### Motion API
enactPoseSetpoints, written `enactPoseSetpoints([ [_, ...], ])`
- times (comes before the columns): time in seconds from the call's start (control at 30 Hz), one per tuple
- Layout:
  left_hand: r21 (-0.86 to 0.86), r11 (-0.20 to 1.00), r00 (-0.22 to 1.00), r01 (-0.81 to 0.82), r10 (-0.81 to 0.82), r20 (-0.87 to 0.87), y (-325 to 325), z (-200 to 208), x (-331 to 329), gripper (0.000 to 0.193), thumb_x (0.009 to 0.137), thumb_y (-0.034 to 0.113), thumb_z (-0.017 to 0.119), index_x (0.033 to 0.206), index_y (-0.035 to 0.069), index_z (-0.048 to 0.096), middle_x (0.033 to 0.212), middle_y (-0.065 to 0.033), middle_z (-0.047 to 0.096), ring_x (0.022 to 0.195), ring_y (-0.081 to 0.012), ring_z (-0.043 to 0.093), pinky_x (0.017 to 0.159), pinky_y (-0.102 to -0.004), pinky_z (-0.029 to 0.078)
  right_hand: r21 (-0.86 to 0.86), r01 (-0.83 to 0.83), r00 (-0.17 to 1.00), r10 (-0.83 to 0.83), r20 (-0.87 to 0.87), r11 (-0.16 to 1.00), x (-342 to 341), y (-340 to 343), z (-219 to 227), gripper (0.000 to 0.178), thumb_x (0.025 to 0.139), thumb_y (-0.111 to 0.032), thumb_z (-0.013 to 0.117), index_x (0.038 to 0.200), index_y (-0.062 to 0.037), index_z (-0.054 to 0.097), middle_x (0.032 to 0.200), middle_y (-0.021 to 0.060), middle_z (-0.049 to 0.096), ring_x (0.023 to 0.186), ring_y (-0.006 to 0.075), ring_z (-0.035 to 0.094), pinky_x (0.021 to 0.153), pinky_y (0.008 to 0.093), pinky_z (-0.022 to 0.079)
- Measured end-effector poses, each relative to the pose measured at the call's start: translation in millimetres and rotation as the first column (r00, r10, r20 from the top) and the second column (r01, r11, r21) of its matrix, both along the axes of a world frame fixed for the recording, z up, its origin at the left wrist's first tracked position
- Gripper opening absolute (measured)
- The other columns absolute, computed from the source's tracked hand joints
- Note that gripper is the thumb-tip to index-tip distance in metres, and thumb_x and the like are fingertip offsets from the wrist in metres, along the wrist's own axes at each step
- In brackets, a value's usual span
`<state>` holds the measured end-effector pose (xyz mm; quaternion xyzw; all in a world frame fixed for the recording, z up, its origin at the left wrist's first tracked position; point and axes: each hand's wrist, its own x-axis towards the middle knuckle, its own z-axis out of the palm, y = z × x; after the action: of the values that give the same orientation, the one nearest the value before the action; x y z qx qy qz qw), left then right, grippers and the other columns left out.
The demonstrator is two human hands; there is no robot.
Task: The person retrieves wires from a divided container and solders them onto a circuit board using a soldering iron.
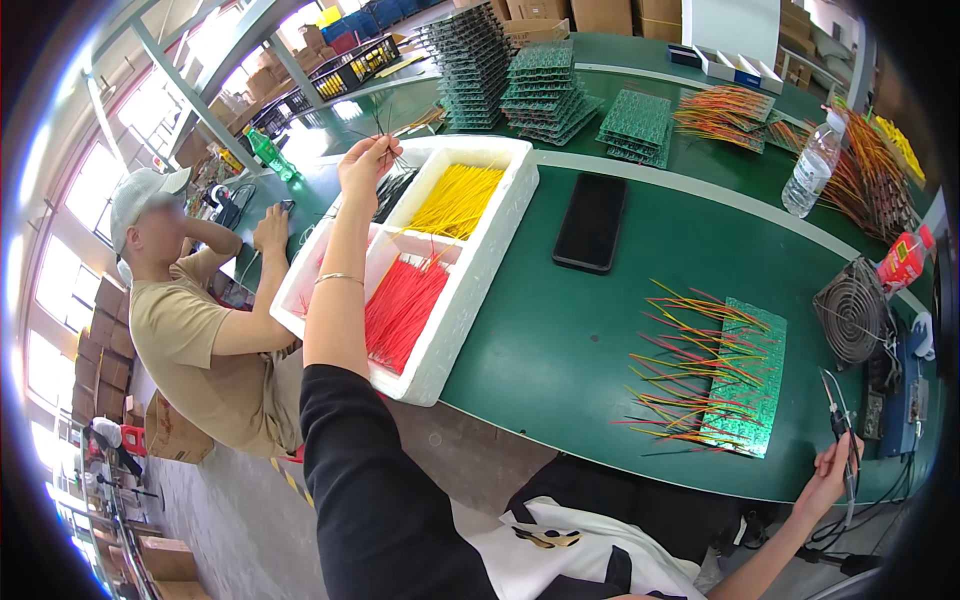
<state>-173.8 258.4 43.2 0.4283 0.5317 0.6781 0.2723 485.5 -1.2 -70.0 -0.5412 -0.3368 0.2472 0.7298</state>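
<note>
My left hand (pixel 366 168) is raised over the far part of a white foam box (pixel 513 190), its fingers pinched on a few thin black wires (pixel 380 125). More black wires (pixel 397 193) lie in the compartment beneath it, beside a bundle of yellow wires (pixel 457 200); red wires (pixel 405 312) fill a nearer compartment. At the lower right my right hand (pixel 835 472) is wrapped round a soldering iron (pixel 838 422), tip pointing up and away. Left of the iron, a green circuit board (pixel 765 385) lies on the table with red, yellow and dark wires (pixel 690 375) sticking out leftward.
A black phone (pixel 590 222) lies mid-table. Stacked circuit boards (pixel 465 70), wired boards (pixel 725 115) and a water bottle (pixel 813 165) stand along the back. A small fan (pixel 850 312) and a red bottle (pixel 905 258) are at right. A co-worker (pixel 200 300) sits at left.
</note>
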Motion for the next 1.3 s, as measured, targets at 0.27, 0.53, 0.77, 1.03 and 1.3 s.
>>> enactPoseSetpoints([
  [0.27,0.264,0.907,0.924,0.328,-0.366,0.110,-4,45,56,0.012,0.091,0.013,0.049,0.096,0.003,0.051,0.067,0.0027,0.042,0.057,-0.0065,0.040,0.056,-0.0227,0.040,0.022,0.067,0.997,-0.066,-0.046,0.998,-7,-8,11,0.009,0.090,-0.016,0.053,0.087,-0.0077,0.050,0.058,-0.0050,0.033,0.048,0.0010,0.026,0.047,0.0191,0.025],
  [0.53,-0.045,0.765,0.765,0.642,-0.643,-0.015,-138,66,221,0.010,0.093,0.017,0.044,0.093,0.008,0.043,0.063,0.0060,0.027,0.052,-0.0029,0.024,0.045,-0.0182,0.019,0.097,-0.025,0.978,0.045,-0.206,0.995,-19,4,29,0.009,0.086,-0.012,0.056,0.084,-0.0067,0.049,0.058,-0.0031,0.038,0.048,0.0045,0.032,0.045,0.0212,0.028],
  [0.77,-0.020,0.626,0.593,0.779,-0.727,0.348,-195,14,276,0.014,0.094,0.023,0.041,0.092,0.009,0.042,0.061,0.0048,0.025,0.050,-0.0034,0.019,0.043,-0.0186,0.016,0.095,-0.229,0.938,0.245,-0.245,0.969,-4,0,36,0.013,0.083,-0.010,0.061,0.090,-0.0050,0.051,0.065,-0.0011,0.046,0.052,0.0044,0.038,0.055,0.0232,0.039],
  [1.03,0.015,0.581,0.549,0.814,-0.778,0.306,-170,3,323,0.012,0.092,0.022,0.045,0.093,0.010,0.045,0.059,0.0058,0.021,0.049,-0.0033,0.018,0.043,-0.0195,0.016,0.150,-0.371,0.876,0.399,-0.270,0.916,-1,32,68,0.010,0.084,-0.013,0.061,0.084,-0.0062,0.053,0.060,-0.0016,0.044,0.050,0.0046,0.036,0.052,0.0239,0.036],
  [1.3,-0.209,0.550,0.511,0.809,-0.833,-0.213,-108,-40,413,0.010,0.086,0.009,0.057,0.088,0.000,0.054,0.058,0.0057,0.044,0.050,-0.0009,0.034,0.045,-0.0179,0.025,0.079,-0.423,0.904,0.426,-0.024,0.903,1,84,43,0.017,0.083,-0.017,0.062,0.079,-0.0054,0.051,0.059,0.0013,0.050,0.047,0.0055,0.042,0.045,0.0203,0.037],
])
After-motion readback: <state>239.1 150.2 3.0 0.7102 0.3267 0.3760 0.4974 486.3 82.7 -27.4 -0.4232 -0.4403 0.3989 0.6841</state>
